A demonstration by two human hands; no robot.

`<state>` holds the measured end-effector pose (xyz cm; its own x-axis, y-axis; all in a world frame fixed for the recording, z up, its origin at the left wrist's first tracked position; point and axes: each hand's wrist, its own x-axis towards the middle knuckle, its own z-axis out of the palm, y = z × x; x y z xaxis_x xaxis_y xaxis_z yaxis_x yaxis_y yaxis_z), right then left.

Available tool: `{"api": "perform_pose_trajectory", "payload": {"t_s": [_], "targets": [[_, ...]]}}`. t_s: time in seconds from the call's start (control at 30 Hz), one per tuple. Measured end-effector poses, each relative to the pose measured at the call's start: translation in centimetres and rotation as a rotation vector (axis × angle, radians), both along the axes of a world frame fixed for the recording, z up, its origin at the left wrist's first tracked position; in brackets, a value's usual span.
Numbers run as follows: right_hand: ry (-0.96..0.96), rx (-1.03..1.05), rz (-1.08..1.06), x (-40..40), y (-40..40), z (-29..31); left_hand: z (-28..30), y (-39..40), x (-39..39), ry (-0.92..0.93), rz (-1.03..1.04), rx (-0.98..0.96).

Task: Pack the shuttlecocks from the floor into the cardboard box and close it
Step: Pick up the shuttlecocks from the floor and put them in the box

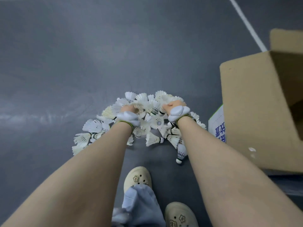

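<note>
A pile of several white feather shuttlecocks (144,122) lies on the grey floor in front of my feet. My left hand (128,108) is down in the left part of the pile, fingers curled round shuttlecocks. My right hand (173,105) is in the right part, fingers curled on shuttlecocks too. Both wrists carry white padded bands. The open cardboard box (255,112) stands on the floor to the right, its flaps up and its inside mostly out of frame.
My two cream clogs (137,179) stand just behind the pile. A white court line (246,23) runs across the floor at the upper right. A white sheet with blue print (218,125) lies against the box's left side.
</note>
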<state>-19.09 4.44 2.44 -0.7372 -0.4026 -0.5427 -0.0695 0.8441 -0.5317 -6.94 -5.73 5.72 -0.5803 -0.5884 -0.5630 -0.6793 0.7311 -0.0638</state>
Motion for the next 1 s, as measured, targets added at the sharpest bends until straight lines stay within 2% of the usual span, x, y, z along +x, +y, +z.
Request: {"api": "perform_pose_trajectory", "payload": {"t_s": [0.13, 0.33, 0.43, 0.7, 1.0], "targets": [[0.072, -0.095, -0.011, 1.6, 0.9, 4.4, 3.8, 0.7, 1.4, 0.146, -0.010, -0.076], [0.225, -0.290, 0.006, 5.5, 2.7, 13.2, 12.0, 3.8, 3.6, 0.465, 0.148, 0.035], [0.296, -0.395, -0.007, 6.8, 4.4, 16.5, 13.9, 5.9, 4.3, 0.636, 0.171, 0.104], [0.530, -0.603, -0.113, 8.6, 11.7, 22.8, 19.3, 11.8, 4.8, 1.065, 0.047, 0.151], [0.634, -0.599, -0.375, 6.7, 22.1, 24.9, 21.1, 21.8, 0.0, 1.191, -0.220, 0.277]]}}
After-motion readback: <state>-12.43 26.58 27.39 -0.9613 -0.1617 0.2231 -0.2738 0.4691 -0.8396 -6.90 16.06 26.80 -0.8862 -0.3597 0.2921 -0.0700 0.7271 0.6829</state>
